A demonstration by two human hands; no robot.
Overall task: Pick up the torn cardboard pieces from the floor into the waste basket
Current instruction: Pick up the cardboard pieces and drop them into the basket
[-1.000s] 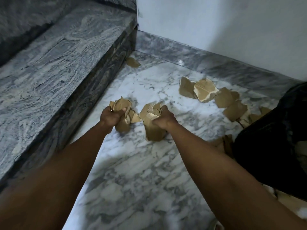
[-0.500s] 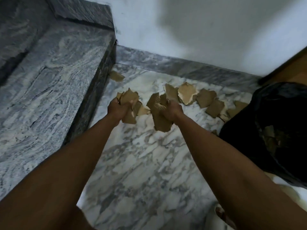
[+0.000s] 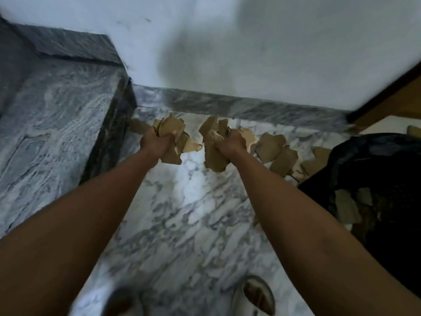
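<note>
My left hand (image 3: 155,143) grips a bunch of torn brown cardboard pieces (image 3: 172,131) above the marble floor. Another bunch of cardboard pieces (image 3: 213,139) is clutched in my right hand (image 3: 231,144). Both arms stretch forward, side by side. Several loose cardboard pieces (image 3: 279,152) lie on the floor near the wall, right of my right hand. One more piece (image 3: 137,126) lies by the step's corner. The waste basket, lined with a black bag (image 3: 373,169), stands at the right and holds some cardboard pieces (image 3: 347,207).
A grey marble step (image 3: 59,124) rises at the left. A white wall with a marble skirting (image 3: 239,106) closes the far side. A wooden door frame (image 3: 391,99) runs at the upper right. My feet in sandals (image 3: 258,295) show at the bottom.
Both hands have lifted their bunches of cardboard off the floor and the view has risen and pulled back. The basket's inside now shows.
</note>
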